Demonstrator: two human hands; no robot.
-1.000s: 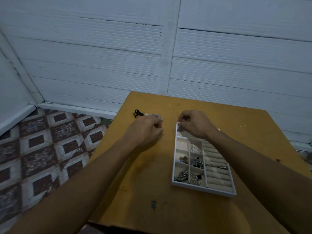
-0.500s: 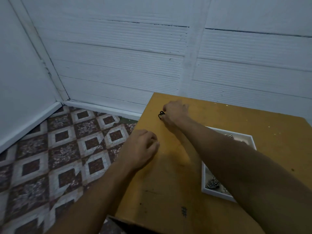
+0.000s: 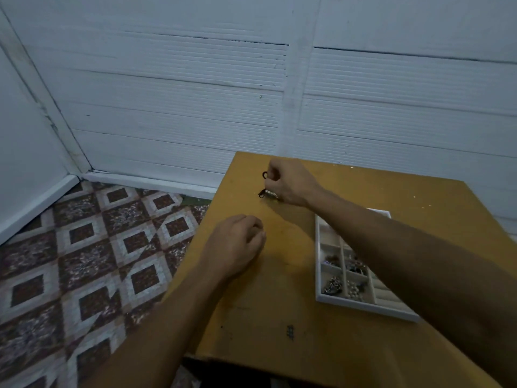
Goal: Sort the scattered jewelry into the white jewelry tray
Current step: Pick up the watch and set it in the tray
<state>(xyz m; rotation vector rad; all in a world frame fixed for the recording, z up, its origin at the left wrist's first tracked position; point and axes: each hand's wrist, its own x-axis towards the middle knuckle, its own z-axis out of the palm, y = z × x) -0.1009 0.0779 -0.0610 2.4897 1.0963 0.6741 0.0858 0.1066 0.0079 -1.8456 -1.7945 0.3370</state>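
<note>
Head view: we're pinching a dark jewelry piece (image 3: 264, 175) w/ right hand (image 3: 291, 183) at counter's (image 3: 279, 303) far left; white jewelry tray (image 3: 363, 308) is lying near-right of it; left hand (image 3: 237, 245) is resting curled, can't tell if holding anything.

The right hand (image 3: 291, 182) covers most of the dark piece (image 3: 264, 175) pinched in its fingers. Only a small loop shows, so its type cannot be determined. A second piece (image 3: 265, 194) on the tabletop (image 3: 279, 289) lies partly under the same hand and is too small to identify. The left hand (image 3: 237, 243) shows its back only, and its curled fingers conceal the palm. The right forearm (image 3: 405, 247) crosses the white jewelry tray (image 3: 363, 307), hiding much of its right side. Items in the visible compartments are too small to identify. The lower edge cuts off the tabletop and both forearms.
</note>
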